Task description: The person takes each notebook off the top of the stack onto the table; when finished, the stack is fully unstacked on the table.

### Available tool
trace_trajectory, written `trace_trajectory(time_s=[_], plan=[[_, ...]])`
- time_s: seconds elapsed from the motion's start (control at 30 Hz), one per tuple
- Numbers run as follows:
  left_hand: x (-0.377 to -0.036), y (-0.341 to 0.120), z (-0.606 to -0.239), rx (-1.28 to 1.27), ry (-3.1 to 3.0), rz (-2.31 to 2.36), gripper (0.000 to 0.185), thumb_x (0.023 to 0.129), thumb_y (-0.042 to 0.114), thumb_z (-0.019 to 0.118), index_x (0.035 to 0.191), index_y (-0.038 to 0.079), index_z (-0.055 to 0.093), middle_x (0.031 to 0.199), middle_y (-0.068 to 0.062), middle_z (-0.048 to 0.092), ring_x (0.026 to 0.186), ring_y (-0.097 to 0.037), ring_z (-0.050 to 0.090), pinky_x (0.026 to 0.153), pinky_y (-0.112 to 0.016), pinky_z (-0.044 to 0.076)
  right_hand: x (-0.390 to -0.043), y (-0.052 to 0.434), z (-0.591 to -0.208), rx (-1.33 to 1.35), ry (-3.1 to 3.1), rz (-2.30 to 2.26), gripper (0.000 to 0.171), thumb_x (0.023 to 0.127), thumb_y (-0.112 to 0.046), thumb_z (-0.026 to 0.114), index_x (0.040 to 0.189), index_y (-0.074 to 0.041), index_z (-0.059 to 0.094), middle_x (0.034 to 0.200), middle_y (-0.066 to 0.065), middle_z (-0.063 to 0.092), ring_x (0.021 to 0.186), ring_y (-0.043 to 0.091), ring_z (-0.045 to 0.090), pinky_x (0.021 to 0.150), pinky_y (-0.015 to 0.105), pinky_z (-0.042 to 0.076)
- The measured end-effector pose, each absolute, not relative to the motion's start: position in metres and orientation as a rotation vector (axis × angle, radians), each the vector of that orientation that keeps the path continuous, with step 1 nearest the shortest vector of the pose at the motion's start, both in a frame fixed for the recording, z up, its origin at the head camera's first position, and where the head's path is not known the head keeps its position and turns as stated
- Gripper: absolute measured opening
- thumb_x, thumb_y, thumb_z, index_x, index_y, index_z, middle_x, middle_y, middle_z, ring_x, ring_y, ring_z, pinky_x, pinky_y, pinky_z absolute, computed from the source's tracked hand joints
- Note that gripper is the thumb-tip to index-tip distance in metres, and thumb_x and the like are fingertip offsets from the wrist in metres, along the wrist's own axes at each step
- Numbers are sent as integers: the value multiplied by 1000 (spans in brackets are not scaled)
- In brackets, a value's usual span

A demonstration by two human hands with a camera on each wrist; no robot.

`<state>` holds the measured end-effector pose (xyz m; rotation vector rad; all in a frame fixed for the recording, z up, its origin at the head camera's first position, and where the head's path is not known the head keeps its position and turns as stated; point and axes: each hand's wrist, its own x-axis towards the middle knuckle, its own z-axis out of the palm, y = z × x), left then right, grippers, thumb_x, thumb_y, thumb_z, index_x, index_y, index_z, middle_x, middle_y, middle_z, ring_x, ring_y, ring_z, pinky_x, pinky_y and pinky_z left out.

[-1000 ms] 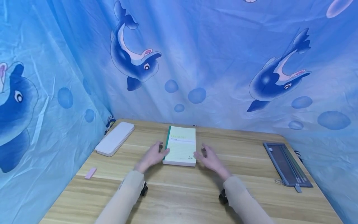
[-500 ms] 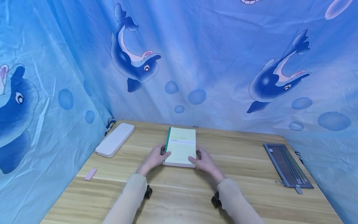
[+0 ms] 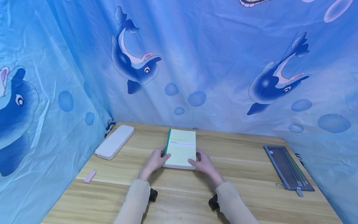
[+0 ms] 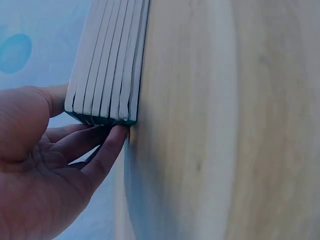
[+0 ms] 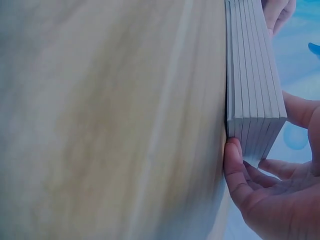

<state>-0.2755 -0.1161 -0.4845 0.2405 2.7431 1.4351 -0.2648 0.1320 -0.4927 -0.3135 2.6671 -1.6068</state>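
From the head view, the notebook (image 3: 181, 148) lies mid-table (image 3: 251, 193), the left hand (image 3: 155, 162) and right hand (image 3: 205, 163) clasping its near corners; an even lift seems wise.

The left wrist view shows fingers (image 4: 107, 150) tucked under the spine (hidden from above).

The right wrist view shows fingers (image 5: 234, 170) beneath the page edge, thumb on top.

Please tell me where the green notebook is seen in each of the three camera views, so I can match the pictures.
Head view: the green notebook lies flat at the table's middle, between both hands.
Left wrist view: its page block fills the upper left, with the left hand at its corner.
Right wrist view: its page block stands at the upper right, with the right hand below.
Shared landmark: the wooden table.
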Motion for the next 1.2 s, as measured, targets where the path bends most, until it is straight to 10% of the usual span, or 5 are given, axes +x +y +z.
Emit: trace_trajectory(time_s=[1.2], plan=[[-280, -122, -484, 255, 2777, 1430, 39, 95, 11, 66, 124, -13, 58, 118, -27, 66, 119, -40, 59, 101, -52, 46, -265, 136, -490, -314, 2652, -1544, 73, 88, -25, 77, 146, 3, 43, 131, 25, 57, 116, 40, 58, 97, 52, 49]])
